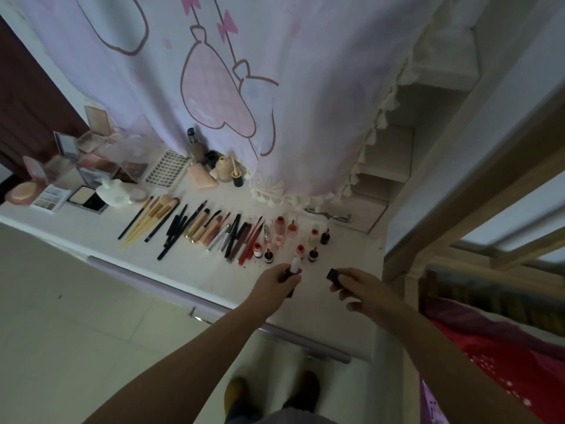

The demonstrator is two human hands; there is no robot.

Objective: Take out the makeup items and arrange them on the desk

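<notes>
My left hand (276, 280) grips a small lip product tube (295, 266) with a pale top, held just above the white desk (195, 267). My right hand (359, 289) holds a dark cap (334, 276) a short way to the right of it. Just beyond both hands stand several small red and orange bottles (301, 249). To their left lie rows of pencils and lip tubes (235, 237), then makeup brushes (153, 218).
Open palettes and compacts (76, 179) crowd the desk's far left, with a foundation bottle (192, 145) and jars at the back. A pink printed curtain (229, 102) hangs behind. A wooden bed frame (458, 240) and red bedding (504, 362) stand at the right.
</notes>
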